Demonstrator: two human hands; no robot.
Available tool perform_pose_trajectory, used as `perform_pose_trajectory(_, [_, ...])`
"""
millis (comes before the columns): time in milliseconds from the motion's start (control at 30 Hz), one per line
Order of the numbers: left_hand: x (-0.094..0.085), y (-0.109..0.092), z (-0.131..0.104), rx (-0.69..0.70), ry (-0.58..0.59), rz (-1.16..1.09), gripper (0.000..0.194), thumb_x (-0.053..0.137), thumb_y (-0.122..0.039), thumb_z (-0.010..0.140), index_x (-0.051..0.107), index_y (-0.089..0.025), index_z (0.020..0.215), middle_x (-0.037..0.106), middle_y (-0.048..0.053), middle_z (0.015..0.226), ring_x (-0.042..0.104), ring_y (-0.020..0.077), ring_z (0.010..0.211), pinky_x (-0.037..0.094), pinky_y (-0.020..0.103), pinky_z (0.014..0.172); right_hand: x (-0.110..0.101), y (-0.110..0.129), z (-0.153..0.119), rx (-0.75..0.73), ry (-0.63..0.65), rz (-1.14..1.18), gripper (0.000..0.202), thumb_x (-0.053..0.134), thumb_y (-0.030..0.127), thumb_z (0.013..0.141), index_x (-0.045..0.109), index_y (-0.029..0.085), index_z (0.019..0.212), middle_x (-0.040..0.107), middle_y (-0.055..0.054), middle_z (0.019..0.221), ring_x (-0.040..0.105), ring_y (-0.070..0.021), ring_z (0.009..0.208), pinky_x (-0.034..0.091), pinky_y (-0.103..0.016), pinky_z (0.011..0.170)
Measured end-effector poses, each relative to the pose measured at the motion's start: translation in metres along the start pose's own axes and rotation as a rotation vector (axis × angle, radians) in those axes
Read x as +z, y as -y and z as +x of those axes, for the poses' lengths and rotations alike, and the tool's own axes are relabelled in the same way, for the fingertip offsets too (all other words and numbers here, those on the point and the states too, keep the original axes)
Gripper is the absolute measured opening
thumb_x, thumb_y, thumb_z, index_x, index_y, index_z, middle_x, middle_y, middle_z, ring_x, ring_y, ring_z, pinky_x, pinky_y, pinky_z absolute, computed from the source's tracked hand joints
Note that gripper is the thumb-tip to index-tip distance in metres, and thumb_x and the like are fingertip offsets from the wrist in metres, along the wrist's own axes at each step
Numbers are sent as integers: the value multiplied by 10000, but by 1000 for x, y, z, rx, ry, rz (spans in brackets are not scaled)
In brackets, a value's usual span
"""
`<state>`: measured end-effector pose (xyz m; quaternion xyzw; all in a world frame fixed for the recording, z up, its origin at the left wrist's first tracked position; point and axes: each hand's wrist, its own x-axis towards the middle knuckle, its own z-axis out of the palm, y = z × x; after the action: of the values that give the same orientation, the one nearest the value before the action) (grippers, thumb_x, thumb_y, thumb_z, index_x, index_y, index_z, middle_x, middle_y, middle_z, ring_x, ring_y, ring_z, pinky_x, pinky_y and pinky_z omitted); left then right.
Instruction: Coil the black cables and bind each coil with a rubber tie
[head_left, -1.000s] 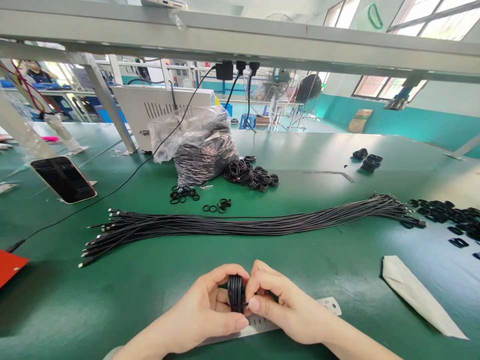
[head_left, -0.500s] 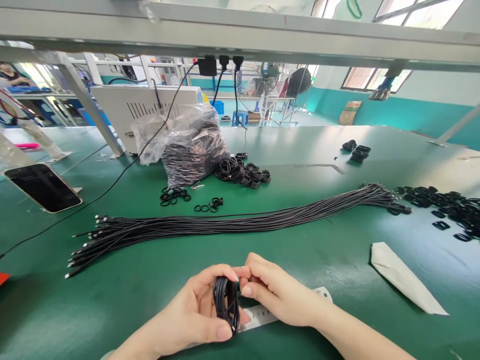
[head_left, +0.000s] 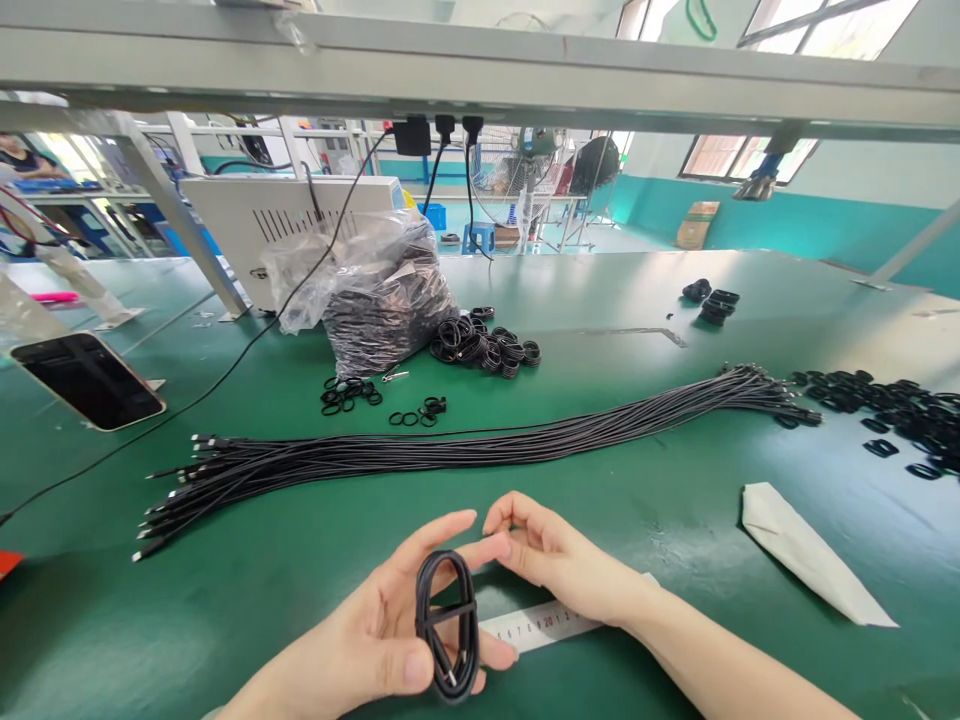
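Note:
A black cable wound into an oval coil (head_left: 424, 625), with a band across its middle and metal plug ends showing low inside, is held in my left hand (head_left: 375, 625), thumb at its left side and fingers behind it. My right hand (head_left: 559, 560) is just to the right, its thumb and index fingertip curled close by my left fingertip; whether something small is between them is too small to tell. Under the hands lies a metal ruler (head_left: 546, 625). Beyond them a long bundle of straight black cables (head_left: 450, 452) stretches across the green table (head_left: 315, 550).
Small black rings (head_left: 349, 394) and a pile of coiled cables (head_left: 487, 342) lie by a filled plastic bag (head_left: 382, 300). A phone (head_left: 88, 380) leans at left. Black clips (head_left: 900, 410) and folded white material (head_left: 810, 555) are at right. A metal shelf beam (head_left: 480, 70) spans above.
The coil has turned to face the camera, showing its band and plugs. My left fingers have spread upward, and my right hand has shifted slightly, uncovering more of the ruler.

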<state>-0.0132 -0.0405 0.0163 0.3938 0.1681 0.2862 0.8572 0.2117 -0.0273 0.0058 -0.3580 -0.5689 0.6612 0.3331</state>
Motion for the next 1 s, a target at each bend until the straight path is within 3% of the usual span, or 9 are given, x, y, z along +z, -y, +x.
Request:
perform_pose_trajectory(100, [0,-6,-1,-25,-11,-57,574,700,-247,814,489,-329,1342,287,142,1572,624,362,1137,506,435,863,-5,-2,2,-51,-177,-27,326,577,510,878,466,218,969,424,42,752,391,-110,631,353,-240,598])
perform_pose_trajectory(200, [-6,-8,-1,-14,-74,-92,447,627,-202,863,536,-273,1294,431,157,1487,637,330,1110,502,427,868,-7,0,-2,-20,-250,-226,234,557,438,902,483,225,963,439,37,744,427,-131,665,378,-263,632])
perform_pose_trajectory(267, [-11,-9,0,26,-148,-118,395,561,-228,909,533,-257,1302,538,148,1380,677,263,989,513,388,831,-5,3,-7,12,-158,-466,229,648,405,846,531,233,942,483,26,775,462,-153,713,390,-282,663])
perform_pose_trajectory(333, [-16,-10,2,59,-210,-144,374,476,-297,955,518,-253,1323,623,119,1232,683,207,855,518,356,774,0,6,-14,-1,-37,-726,308,795,374,708,580,236,879,532,10,827,490,-184,770,399,-305,700])
perform_pose_trajectory(433, [-22,-13,6,97,-278,-154,379,436,-342,969,495,-264,1336,662,72,1049,662,174,755,509,321,695,11,9,-21,-32,23,-964,346,875,231,592,584,228,779,572,-8,870,506,-222,823,403,-323,727])
perform_pose_trajectory(600, [-30,-17,10,150,-333,-143,238,523,-321,929,569,-292,1162,677,57,1058,647,147,702,485,260,598,18,1,-27,33,23,-947,306,706,8,638,520,225,747,599,-13,877,547,-215,829,415,-290,698])
perform_pose_trajectory(700, [-35,-19,11,95,-340,-110,260,498,-426,929,591,-260,1107,686,70,1048,630,118,608,466,225,512,15,-4,-28,7,23,-909,306,573,-26,654,509,241,790,612,14,813,564,-177,711,407,-259,629])
perform_pose_trajectory(867, [-46,-21,12,-133,-315,-12,395,457,-536,909,636,-185,940,702,71,907,516,47,354,269,164,291,0,12,-29,-149,66,-839,194,455,117,881,586,259,891,654,-17,838,610,-187,760,456,-275,674])
perform_pose_trajectory(1000, [-45,-18,12,-241,-286,11,457,424,-527,914,657,-138,862,706,78,782,487,64,268,220,180,228,-12,20,-28,-257,-162,-840,210,422,291,962,563,242,814,603,-15,702,568,-179,620,446,-288,589])
